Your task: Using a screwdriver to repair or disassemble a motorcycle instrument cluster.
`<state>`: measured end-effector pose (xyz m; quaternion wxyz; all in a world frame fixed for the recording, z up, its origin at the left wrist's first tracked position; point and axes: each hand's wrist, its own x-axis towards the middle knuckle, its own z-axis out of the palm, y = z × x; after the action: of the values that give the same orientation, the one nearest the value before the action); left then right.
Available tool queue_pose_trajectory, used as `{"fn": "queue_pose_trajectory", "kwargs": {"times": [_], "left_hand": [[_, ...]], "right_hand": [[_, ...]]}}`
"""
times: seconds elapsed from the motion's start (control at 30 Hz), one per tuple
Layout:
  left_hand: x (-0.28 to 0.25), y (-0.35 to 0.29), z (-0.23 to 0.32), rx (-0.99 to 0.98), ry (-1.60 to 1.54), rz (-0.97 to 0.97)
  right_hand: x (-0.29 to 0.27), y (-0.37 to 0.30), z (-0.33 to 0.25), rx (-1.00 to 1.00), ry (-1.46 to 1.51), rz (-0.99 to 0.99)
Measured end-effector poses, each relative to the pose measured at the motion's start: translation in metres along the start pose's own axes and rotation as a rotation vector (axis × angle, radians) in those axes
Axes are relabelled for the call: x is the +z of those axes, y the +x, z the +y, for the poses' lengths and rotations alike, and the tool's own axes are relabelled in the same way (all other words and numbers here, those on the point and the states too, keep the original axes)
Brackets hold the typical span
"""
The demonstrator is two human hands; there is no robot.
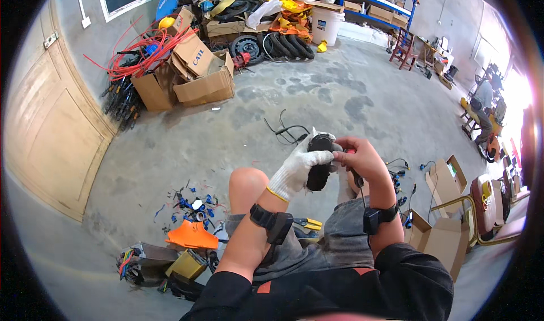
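My left hand (309,161), in a white knitted glove, is closed around a black oblong part (320,170) held up in front of my knees. Its surface is dark and its exact kind cannot be made out. At the part's right side is my bare right hand (358,157), its fingers bent and thumb close to the part. In that hand is a screwdriver-like tool (357,176) with a red and black handle, its thin shaft pointing down toward my forearm. Black cable (286,130) lies on the floor beyond my left hand. Yellow-handled pliers (309,223) lie between my thighs.
Blue and black connector scraps (192,205), an orange plastic panel (191,235) and a metal box with wires (148,260) lie at left. Open cartons (445,230) and a chair (493,207) stand at right. Cartons (204,83) and tyres (283,46) are piled far off; a person (484,102) sits far right.
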<state>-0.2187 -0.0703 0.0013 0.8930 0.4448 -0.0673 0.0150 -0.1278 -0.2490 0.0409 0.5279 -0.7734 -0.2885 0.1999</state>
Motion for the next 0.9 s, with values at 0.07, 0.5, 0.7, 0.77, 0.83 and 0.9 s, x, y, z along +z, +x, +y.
{"fn": "queue_pose_trajectory", "kwargs": {"times": [0.07,0.5,0.7,0.77,0.83,0.9], "left_hand": [[0.005,0.002,0.001,0.002,-0.003,0.033],[-0.009,0.022,-0.016,-0.103,-0.392,0.154],[-0.011,0.023,-0.012,-0.097,-0.465,0.263],[-0.012,0.024,-0.015,-0.081,-0.463,0.237],[-0.014,0.025,-0.015,-0.056,-0.457,0.207],[-0.013,0.023,-0.015,-0.052,-0.436,0.302]], "right_hand": [[0.004,-0.001,0.005,-0.01,-0.024,0.034],[-0.018,-0.028,-0.018,-0.193,0.201,0.401],[-0.015,-0.035,-0.059,-0.712,0.934,0.443],[0.006,-0.027,-0.052,-0.735,0.923,0.457],[0.024,-0.014,-0.031,-0.781,0.953,0.456],[0.031,-0.013,-0.024,-0.803,0.993,0.445]]}}
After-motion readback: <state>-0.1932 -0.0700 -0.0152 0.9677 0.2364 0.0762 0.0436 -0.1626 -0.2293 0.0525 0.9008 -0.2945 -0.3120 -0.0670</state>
